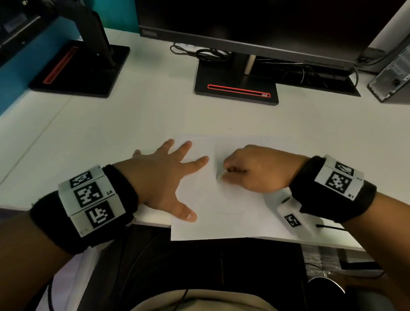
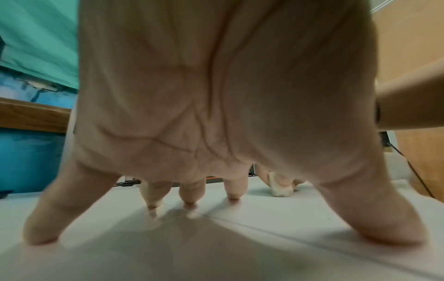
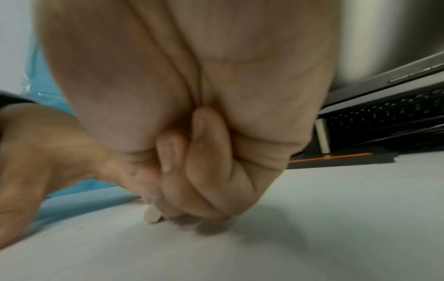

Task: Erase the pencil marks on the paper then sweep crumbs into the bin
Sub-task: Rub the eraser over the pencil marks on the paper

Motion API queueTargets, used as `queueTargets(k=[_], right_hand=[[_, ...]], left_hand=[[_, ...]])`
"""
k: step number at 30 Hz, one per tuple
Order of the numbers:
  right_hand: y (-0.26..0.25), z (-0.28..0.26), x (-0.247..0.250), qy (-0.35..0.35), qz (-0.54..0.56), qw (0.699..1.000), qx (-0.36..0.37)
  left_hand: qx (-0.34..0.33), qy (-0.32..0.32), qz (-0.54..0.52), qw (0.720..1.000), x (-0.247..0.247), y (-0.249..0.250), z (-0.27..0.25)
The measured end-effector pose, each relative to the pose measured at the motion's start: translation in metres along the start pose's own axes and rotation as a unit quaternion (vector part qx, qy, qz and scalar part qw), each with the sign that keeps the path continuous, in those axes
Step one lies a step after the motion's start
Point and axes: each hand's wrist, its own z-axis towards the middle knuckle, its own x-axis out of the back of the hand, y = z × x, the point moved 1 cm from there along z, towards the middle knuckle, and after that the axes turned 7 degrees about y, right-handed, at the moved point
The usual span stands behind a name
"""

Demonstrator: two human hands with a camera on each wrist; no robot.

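A white sheet of paper [image 1: 232, 209] lies at the desk's front edge, its near end hanging over. My left hand [image 1: 166, 175] is spread flat with straight fingers [image 2: 190, 192], pressing the paper's left side and the desk beside it. My right hand [image 1: 252, 171] has curled fingers pinching a small white eraser [image 1: 220, 176], whose tip touches the paper just right of the left index finger. The eraser [image 2: 281, 185] shows beyond the left fingers in the left wrist view, and the eraser [image 3: 152, 215] pokes out under the curled right fingers. No pencil marks are visible. No bin is in view.
A monitor stand [image 1: 236, 86] with a red slot stands behind the paper, cables [image 1: 203, 53] beside it. A second stand [image 1: 79, 67] sits at the back left. A computer case [image 1: 397, 66] is at the back right. The white desk [image 1: 107, 128] is bare left of the paper.
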Motion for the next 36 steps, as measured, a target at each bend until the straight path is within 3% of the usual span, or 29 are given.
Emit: queueTargets(k=[4, 9, 12, 14, 17, 21, 25, 30, 33, 36], right_hand=[[-0.01, -0.002, -0.011, -0.013, -0.003, 0.999, 0.037], [0.005, -0.005, 0.0, 0.001, 0.006, 1.0, 0.0], [-0.003, -0.009, -0.012, -0.01, 0.008, 0.999, 0.035], [0.0, -0.012, -0.012, -0.026, 0.017, 0.999, 0.023], [0.009, -0.008, -0.002, 0.003, 0.017, 1.0, -0.004], [0.001, -0.012, -0.014, -0.015, 0.022, 0.999, 0.028], [0.017, -0.011, -0.002, 0.006, 0.022, 1.0, -0.015], [0.007, -0.018, -0.014, -0.023, 0.02, 0.999, 0.02], [0.016, -0.017, -0.003, 0.007, 0.024, 1.0, -0.013], [0.004, -0.013, -0.009, 0.011, 0.025, 0.999, 0.02]], left_hand=[[0.0, -0.004, -0.002, 1.0, 0.0, 0.0, 0.001], [0.001, -0.006, -0.006, 1.0, 0.001, 0.001, 0.001], [0.002, -0.007, -0.007, 1.0, 0.001, 0.001, 0.001], [0.005, -0.008, -0.007, 1.0, 0.001, 0.002, 0.001], [0.01, -0.01, -0.005, 1.0, 0.003, 0.004, 0.001], [0.01, -0.012, -0.008, 1.0, 0.003, 0.004, 0.001], [0.01, -0.014, -0.009, 1.0, 0.004, 0.005, 0.0], [0.012, -0.014, -0.013, 1.0, 0.005, 0.006, 0.0], [0.012, -0.013, -0.014, 1.0, 0.005, 0.007, 0.001], [0.016, -0.011, -0.008, 1.0, 0.004, 0.008, 0.003]])
